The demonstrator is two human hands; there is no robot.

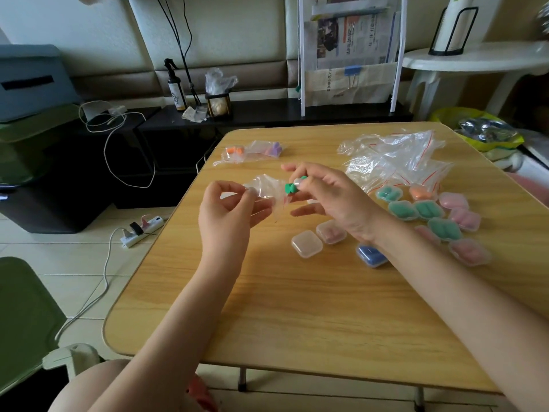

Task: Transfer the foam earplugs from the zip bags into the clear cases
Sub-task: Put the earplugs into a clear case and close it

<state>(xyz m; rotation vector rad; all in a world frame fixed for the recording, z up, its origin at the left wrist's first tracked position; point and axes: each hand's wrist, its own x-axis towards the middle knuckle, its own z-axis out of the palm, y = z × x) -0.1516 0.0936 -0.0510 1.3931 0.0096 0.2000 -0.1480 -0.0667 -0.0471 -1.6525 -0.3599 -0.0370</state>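
My left hand [225, 209] pinches a small clear zip bag [266, 190] above the wooden table [267, 307]. My right hand [329, 194] pinches green foam earplugs [292, 187] just at the bag's mouth. Two zip bags lie at the far left of the table, one with orange earplugs [234, 151], one with purple earplugs [273, 149]. An empty clear case [306, 243] sits shut near my right wrist, beside a case with pink earplugs [331, 231].
Several filled cases in green [427, 210], pink [469, 251], orange [420, 193] and blue [371, 255] cluster at the right. Emptied zip bags [395, 156] are piled at the far right. A power strip [142, 230] and cable lie on the floor to the left.
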